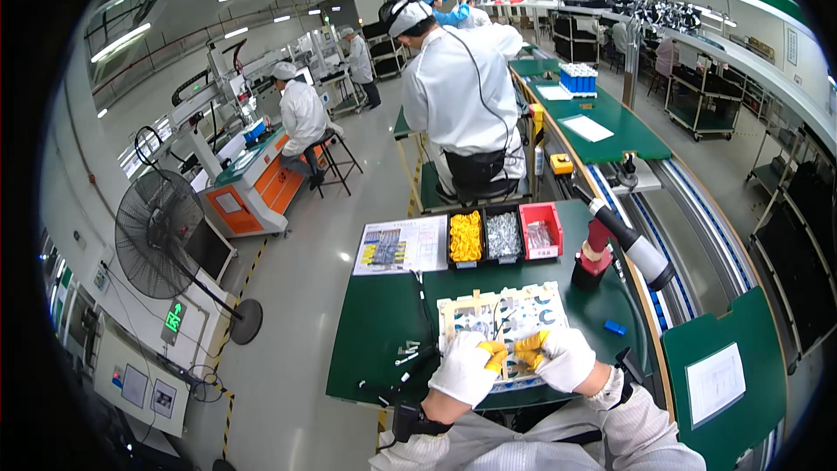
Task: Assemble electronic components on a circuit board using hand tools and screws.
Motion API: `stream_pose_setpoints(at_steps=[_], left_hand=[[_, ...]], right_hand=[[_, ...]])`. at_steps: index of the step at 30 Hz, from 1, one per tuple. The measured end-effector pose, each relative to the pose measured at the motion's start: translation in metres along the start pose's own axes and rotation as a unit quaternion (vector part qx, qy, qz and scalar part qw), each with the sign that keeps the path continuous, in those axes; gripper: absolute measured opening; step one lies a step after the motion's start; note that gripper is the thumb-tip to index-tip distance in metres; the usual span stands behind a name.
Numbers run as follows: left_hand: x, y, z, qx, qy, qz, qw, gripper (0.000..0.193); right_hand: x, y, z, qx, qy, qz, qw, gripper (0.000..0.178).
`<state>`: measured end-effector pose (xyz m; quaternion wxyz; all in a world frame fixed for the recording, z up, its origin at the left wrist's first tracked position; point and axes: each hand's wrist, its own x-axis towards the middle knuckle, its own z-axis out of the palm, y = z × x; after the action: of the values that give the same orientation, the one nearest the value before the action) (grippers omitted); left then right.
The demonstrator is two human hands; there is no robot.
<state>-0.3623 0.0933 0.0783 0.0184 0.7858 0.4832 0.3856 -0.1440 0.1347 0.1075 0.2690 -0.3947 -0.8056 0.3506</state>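
My left hand (468,370) and my right hand (561,358), both in white gloves with yellow fingertips, meet over the near part of a white, cream-framed block (542,300) with blue and dark curved markings. The fingers of each hand are pinched together; what they hold, if anything, is too small to make out. A thin black wire (498,317) rises from the block just beyond the fingertips. Black cables with pale ends (417,365) lie on the green table, left of my left hand.
Past the block stand a bin of yellow parts (466,237), a bin of silvery parts (504,236) and a red bin (542,232), beside a printed sheet (399,246). A red-and-black bottle (593,262) and a blue piece (615,328) are at right. A co-worker (466,92) sits ahead near the conveyor (697,218).
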Motion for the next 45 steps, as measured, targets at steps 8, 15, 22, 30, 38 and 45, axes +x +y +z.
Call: stream_pose_setpoints(at_steps=[8,15,22,30,38,45], left_hand=[[0.003,-0.007,0.0,0.012,-0.015,0.022,1.0,0.017],[0.0,-0.005,-0.003,-0.013,-0.023,-0.002,1.0,0.021],[-0.001,-0.007,-0.001,-0.014,-0.064,0.007,0.998,0.023],[0.0,-0.004,-0.004,-0.033,-0.081,-0.008,0.996,0.02],[-0.002,-0.01,-0.006,-0.038,-0.062,0.047,0.996,0.02],[-0.003,-0.017,-0.006,-0.042,-0.139,0.055,0.988,0.026]], right_hand=[[-0.004,0.024,0.012,0.014,0.088,-0.084,0.992,0.01],[-0.008,0.029,0.016,0.028,0.084,-0.123,0.988,0.012],[-0.009,0.021,0.013,0.019,0.063,-0.109,0.992,0.009],[-0.008,0.023,0.009,-0.001,0.021,-0.102,0.995,0.013],[-0.004,0.016,0.005,-0.009,-0.001,-0.083,0.996,0.012],[-0.005,0.02,0.004,-0.026,0.007,-0.138,0.99,0.007]])
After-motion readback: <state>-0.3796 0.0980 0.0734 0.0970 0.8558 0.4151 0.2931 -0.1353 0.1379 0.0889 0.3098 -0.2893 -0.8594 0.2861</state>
